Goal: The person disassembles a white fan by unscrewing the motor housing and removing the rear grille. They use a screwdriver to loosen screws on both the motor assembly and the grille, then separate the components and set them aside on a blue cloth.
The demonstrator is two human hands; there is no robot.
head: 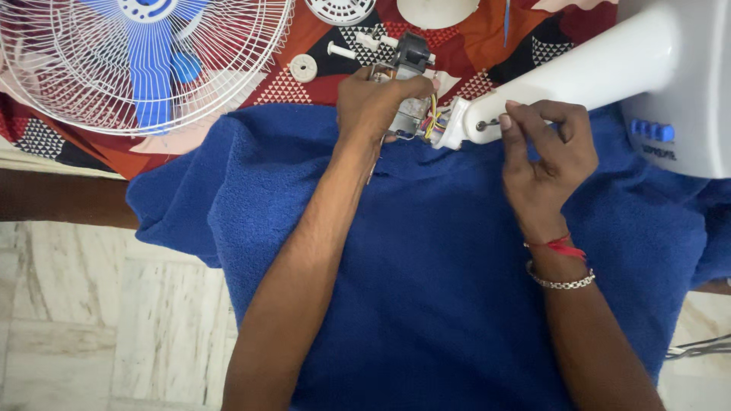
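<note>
- a fuzzy blue towel (426, 266) is spread over the table, under both arms.
- a smooth white plastic fan stand (586, 72) is laid slanting across it.
- a metal fan motor (407, 91), wired to the stand's neck, is gripped by the left hand (373, 103).
- a screw on that neck is pinched by the right hand (544, 156).
</note>
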